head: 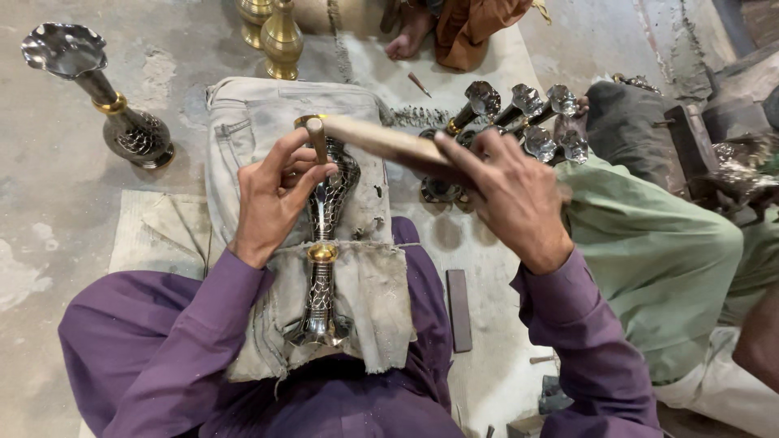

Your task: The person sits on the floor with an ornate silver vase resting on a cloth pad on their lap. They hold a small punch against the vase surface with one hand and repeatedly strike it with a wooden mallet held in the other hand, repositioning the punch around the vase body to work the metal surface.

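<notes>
Now I look down from my head at a shiny dark metal vase with a gold ring [323, 268]. It lies on a dirty grey cloth [369, 300] across my lap. My left hand [276, 195] is closed around a thin brown chisel [317, 139] that stands on the vase. My right hand [511, 195] grips a long wooden mallet [381, 139] over the chisel's top. More dark metal vases [519, 122] lie on the floor [49, 195], near a person in a green shirt [649, 243].

**Tight on the right, open on the left**

Right hand [507, 195] is boxed in by a cluster of metal vases [519, 122] and a co-worker's green sleeve [649, 243]. Left side's roomier: bare floor up to one standing vase [105, 97].
</notes>
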`<state>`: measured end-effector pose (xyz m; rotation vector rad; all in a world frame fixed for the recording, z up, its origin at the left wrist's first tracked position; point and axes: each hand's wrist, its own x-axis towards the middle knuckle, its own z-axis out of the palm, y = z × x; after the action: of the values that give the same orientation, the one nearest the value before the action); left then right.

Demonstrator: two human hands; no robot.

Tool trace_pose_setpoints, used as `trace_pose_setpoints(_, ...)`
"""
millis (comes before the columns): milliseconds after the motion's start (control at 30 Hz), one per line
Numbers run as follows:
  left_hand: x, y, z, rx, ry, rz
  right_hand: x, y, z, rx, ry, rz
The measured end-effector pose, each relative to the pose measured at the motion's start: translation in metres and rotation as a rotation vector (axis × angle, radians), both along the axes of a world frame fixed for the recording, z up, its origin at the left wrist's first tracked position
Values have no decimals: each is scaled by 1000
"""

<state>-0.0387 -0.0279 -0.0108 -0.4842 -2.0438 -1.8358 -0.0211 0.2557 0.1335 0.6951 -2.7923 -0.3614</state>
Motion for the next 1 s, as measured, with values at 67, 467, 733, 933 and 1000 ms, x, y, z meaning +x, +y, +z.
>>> trace_pose_setpoints(67,-1,1,-1,-20,16,28,-4,-3,4,-117,68,44)
trace_pose_setpoints(467,-2,5,0,-26,15,40,-23,-32,34,-131,207,186)
trace_pose_setpoints(733,-5,-1,9,-101,49,-28,-20,-32,20,-634,10,293)
trace_pose_setpoints(933,-11,-7,18,-153,88,-180,-11,-24,5,-449,176,129)
trace_pose_setpoints(1000,-15,-9,23,-154,100,-234,-7,-20,-3,-538,104,133)
